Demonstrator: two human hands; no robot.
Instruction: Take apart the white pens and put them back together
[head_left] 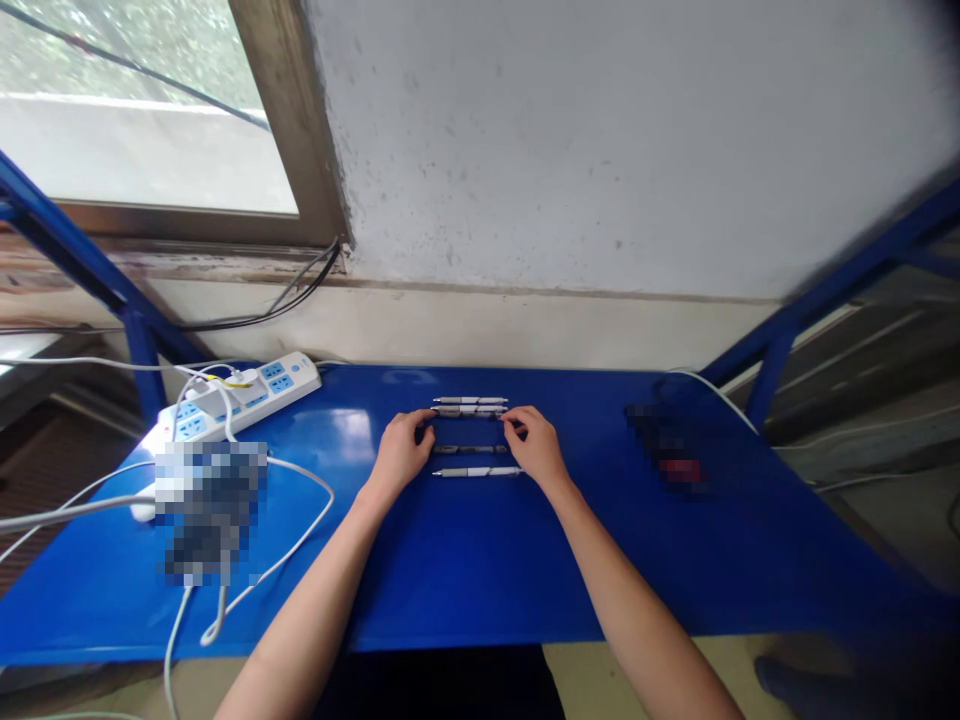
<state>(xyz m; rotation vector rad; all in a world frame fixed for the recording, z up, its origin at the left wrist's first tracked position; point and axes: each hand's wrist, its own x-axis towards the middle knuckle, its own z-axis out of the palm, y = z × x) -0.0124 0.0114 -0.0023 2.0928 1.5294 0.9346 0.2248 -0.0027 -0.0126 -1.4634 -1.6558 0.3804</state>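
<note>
Several slim pens lie in parallel, crosswise in front of me. My left hand (403,452) pinches the left tip of a dark grey pen (466,414), and my right hand (535,446) pinches its right end. Just beyond that pen, almost touching it, is a white pen (480,407). Another white pen (470,400) lies farthest from me. Nearer, between my hands, rests a black pen (469,449). The nearest white pen (476,472) has its right end close to my right wrist.
The blue table (480,570) carries a white power strip (259,392) with plugs at the left. White cables (319,500) loop around a blurred dark object (214,515). A blurred dark and red object (675,455) lies at the right. Blue frame posts flank the table; a wall stands behind.
</note>
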